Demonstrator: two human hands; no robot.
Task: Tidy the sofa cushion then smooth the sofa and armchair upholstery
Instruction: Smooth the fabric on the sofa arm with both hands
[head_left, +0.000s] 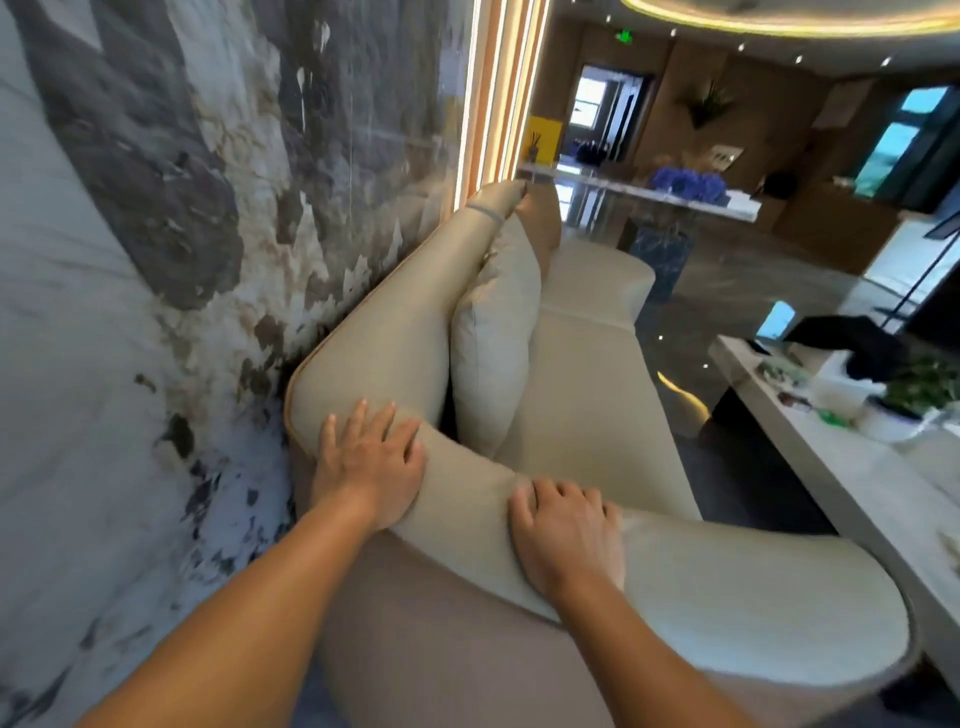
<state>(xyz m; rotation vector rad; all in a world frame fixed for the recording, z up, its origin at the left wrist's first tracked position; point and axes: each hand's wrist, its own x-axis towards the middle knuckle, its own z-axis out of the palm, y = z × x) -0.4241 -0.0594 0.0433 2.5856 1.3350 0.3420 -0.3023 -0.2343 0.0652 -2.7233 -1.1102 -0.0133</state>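
Observation:
A long cream sofa (582, 374) runs away from me along a marble wall. A pale cushion (493, 332) stands upright against its backrest (395, 322), with a tan cushion (543, 218) further back. Both my hands lie flat on the sofa's near armrest (727, 587). My left hand (371, 462) rests with fingers spread where the armrest meets the backrest. My right hand (566, 530) presses palm-down on the armrest's top, fingers slightly apart. Neither hand holds anything.
The marble wall (156, 260) stands close on the left. A white coffee table (831, 467) with a plant, a black item and small things sits to the right of the sofa. Dark glossy floor (737, 291) lies beyond, with a counter and blue flowers (685, 184) at the back.

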